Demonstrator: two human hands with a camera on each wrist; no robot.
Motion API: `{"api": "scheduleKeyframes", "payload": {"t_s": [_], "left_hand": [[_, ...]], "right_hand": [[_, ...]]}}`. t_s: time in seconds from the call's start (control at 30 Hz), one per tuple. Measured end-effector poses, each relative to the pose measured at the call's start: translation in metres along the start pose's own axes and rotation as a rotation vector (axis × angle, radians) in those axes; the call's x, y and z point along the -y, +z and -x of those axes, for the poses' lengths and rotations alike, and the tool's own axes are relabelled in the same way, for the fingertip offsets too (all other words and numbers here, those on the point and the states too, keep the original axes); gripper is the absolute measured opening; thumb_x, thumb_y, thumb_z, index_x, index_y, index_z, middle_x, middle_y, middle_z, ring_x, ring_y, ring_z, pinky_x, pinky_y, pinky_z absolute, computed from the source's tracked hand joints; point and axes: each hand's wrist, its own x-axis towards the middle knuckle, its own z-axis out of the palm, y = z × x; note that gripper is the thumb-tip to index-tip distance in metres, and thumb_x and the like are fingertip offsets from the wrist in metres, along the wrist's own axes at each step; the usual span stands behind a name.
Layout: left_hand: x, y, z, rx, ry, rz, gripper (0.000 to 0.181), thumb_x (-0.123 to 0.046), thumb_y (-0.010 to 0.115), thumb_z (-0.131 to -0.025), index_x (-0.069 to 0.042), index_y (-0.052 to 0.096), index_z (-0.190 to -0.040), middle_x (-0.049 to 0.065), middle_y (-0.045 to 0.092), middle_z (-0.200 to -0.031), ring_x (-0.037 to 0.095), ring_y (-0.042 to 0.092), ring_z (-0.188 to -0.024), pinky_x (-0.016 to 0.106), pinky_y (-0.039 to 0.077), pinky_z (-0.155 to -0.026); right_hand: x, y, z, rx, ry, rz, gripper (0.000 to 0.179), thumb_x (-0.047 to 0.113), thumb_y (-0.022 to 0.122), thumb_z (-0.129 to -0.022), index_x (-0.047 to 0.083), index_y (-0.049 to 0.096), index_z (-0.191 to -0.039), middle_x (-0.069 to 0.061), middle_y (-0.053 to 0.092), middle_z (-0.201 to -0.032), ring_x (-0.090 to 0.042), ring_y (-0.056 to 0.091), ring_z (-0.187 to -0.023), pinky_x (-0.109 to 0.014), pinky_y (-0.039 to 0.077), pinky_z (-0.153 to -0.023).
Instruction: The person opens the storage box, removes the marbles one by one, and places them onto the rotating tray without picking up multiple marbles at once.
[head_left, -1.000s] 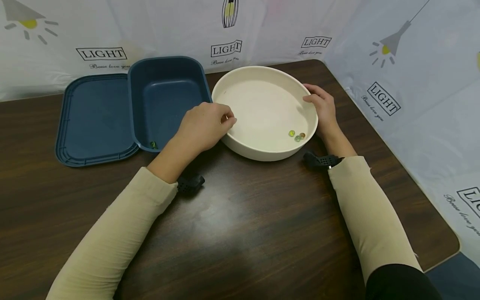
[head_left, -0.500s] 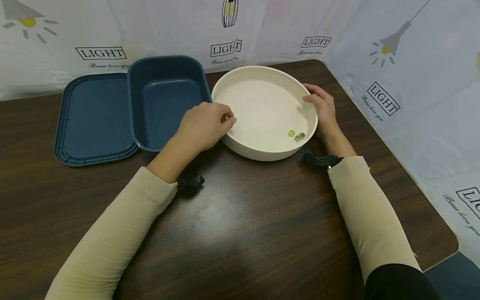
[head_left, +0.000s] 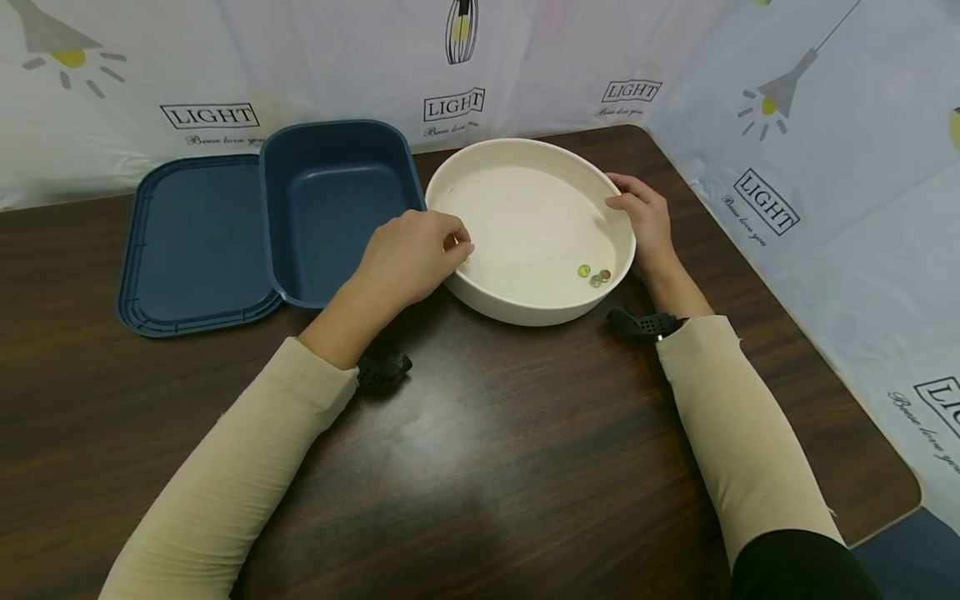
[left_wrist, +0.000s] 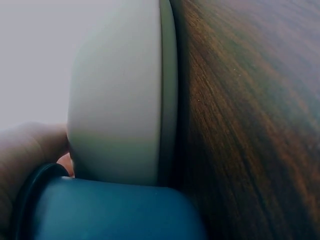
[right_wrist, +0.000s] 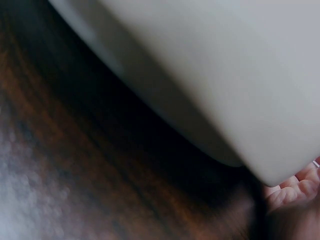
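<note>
In the head view a round cream basin (head_left: 517, 208) stands on the table with three small glass marbles (head_left: 596, 275) lying near its front right wall. My right hand (head_left: 648, 218) grips the basin's right side, thumb over the rim and the other fingers outside. The left hand (head_left: 412, 250) holds the left rim, its thumb reaching just inside; a small yellowish spot shows below those fingertips. The left wrist view shows fingers at the edge of the basin's wall (left_wrist: 120, 100), close above a blue container's rim. Beneath the left hand lies part of that container (head_left: 345, 208).
A blue lid (head_left: 202, 242) lies at the left of the container, its edge meeting the container's side. White printed sheeting (head_left: 337, 58) hangs behind the table (head_left: 465, 458) and along its right side. The table's right edge runs close beyond the right hand.
A green marble at the container's front wall slid rightward and is now out of sight. The yellowish spot by the left fingertips has appeared. Both hands stay where they were; the head view shifted slightly.
</note>
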Motion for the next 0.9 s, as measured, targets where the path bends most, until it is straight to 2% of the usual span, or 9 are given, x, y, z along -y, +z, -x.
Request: {"api": "scheduleKeyframes", "payload": {"t_s": [0.3,0.43,0.57,0.63,0.7,0.8,0.9], "left_hand": [[0.002,-0.001,-0.001,-0.008,0.007,0.016,0.026,-0.033,0.057,-0.102,-0.021,0.072,-0.119,-0.001,0.072,-0.112,0.021,0.065,-0.1,0.042,0.051,-0.084],[0.004,-0.006,0.0,-0.015,0.004,0.034,0.031,-0.038,0.057,-0.102,-0.021,0.07,-0.126,-0.001,0.07,-0.125,0.022,0.065,-0.106,0.043,0.052,-0.086],[0.005,-0.018,0.003,-0.019,-0.003,0.055,0.038,-0.038,0.054,-0.104,-0.019,0.063,-0.136,0.004,0.061,-0.14,0.024,0.061,-0.114,0.045,0.05,-0.094],[0.005,-0.028,0.006,-0.027,-0.01,0.063,0.04,-0.037,0.051,-0.105,-0.019,0.059,-0.141,0.006,0.058,-0.144,0.024,0.058,-0.121,0.047,0.049,-0.1],[0.007,-0.038,0.01,-0.026,-0.024,0.065,0.041,-0.035,0.048,-0.107,-0.019,0.055,-0.143,0.006,0.057,-0.143,0.026,0.058,-0.12,0.048,0.048,-0.1],[0.013,-0.053,0.017,0.039,-0.047,0.049,0.041,-0.033,0.042,-0.109,-0.017,0.053,-0.144,0.007,0.059,-0.139,0.026,0.058,-0.113,0.048,0.048,-0.096],[0.023,-0.065,0.024,0.191,-0.059,-0.004,0.042,-0.029,0.038,-0.11,-0.012,0.052,-0.146,0.011,0.057,-0.143,0.03,0.057,-0.119,0.05,0.047,-0.099]], "right_hand": [[0.001,-0.001,0.0,-0.002,0.003,-0.011,0.038,-0.001,0.053,-0.092,0.001,0.067,-0.127,-0.001,0.066,-0.115,-0.014,0.064,-0.098,-0.018,0.055,-0.079],[0.002,-0.001,0.002,0.0,0.005,-0.007,0.038,-0.001,0.053,-0.093,0.0,0.066,-0.129,-0.001,0.065,-0.114,-0.014,0.065,-0.097,-0.018,0.055,-0.078],[0.002,0.0,0.002,0.009,0.003,0.004,0.039,0.0,0.053,-0.093,0.001,0.065,-0.13,-0.002,0.065,-0.116,-0.014,0.064,-0.098,-0.018,0.055,-0.078],[0.002,0.0,0.002,0.008,0.004,0.013,0.039,0.002,0.053,-0.094,0.002,0.065,-0.13,-0.002,0.064,-0.117,-0.014,0.064,-0.099,-0.018,0.055,-0.079],[0.002,0.0,0.001,0.005,0.006,0.023,0.039,0.003,0.053,-0.094,0.002,0.065,-0.13,-0.002,0.064,-0.118,-0.014,0.064,-0.1,-0.018,0.055,-0.079],[0.001,-0.001,0.001,0.0,0.017,0.037,0.039,0.004,0.052,-0.094,0.004,0.065,-0.131,-0.003,0.063,-0.121,-0.015,0.063,-0.101,-0.017,0.055,-0.08],[0.0,-0.002,0.002,0.0,0.024,0.041,0.039,0.004,0.052,-0.094,0.004,0.065,-0.131,-0.002,0.063,-0.121,-0.014,0.063,-0.101,-0.017,0.054,-0.08]]}}
